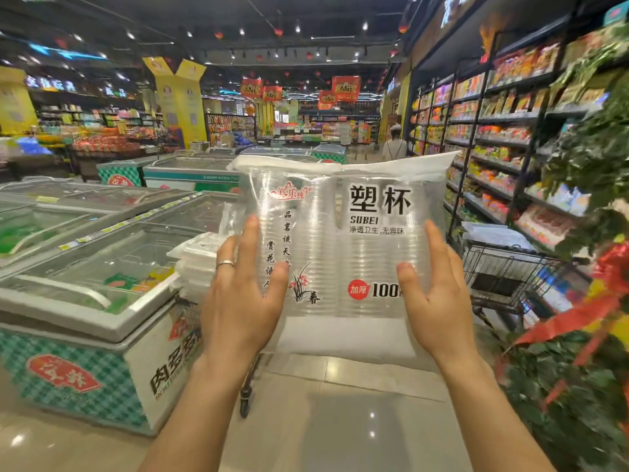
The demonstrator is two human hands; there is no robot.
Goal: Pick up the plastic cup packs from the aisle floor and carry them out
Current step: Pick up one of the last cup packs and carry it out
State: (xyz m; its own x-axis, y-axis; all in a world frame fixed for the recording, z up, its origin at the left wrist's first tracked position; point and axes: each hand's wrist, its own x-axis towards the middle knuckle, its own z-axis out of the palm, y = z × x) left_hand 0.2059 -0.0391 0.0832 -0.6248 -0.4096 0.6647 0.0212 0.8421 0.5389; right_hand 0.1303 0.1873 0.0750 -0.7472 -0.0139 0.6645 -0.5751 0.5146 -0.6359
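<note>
1. Cup pack (pixel 340 240): clear bag of stacked transparent cups, off the floor, held upright at chest height in the middle of the view with its printed face toward the camera.
2. Left hand (pixel 243 301): flat against the pack's left side, fingers straight and spread, thumb lying on the printed front. Ring (pixel 225 264) on one finger.
3. Right hand (pixel 439 301): mirror of that on the pack's right edge, fingers straight, thumb on the front near the red "100" label.
4. So the hands are spread and press inward, with the pack sandwiched between them. No curled grip visible.
5. Left of the pack: a row of glass-lidded chest freezers (pixel 102 267), with a stack of white packs (pixel 199 264) on the nearest freezer's corner, just beside the left hand.
6. Right: wire shopping cart (pixel 503 270), stocked shelves (pixel 493 131) behind it, and a green plant with red ribbon (pixel 595 318) at the frame edge.
7. Pale tiled floor (pixel 340 420) below. A person in white (pixel 394 146) stands far down the aisle.
</note>
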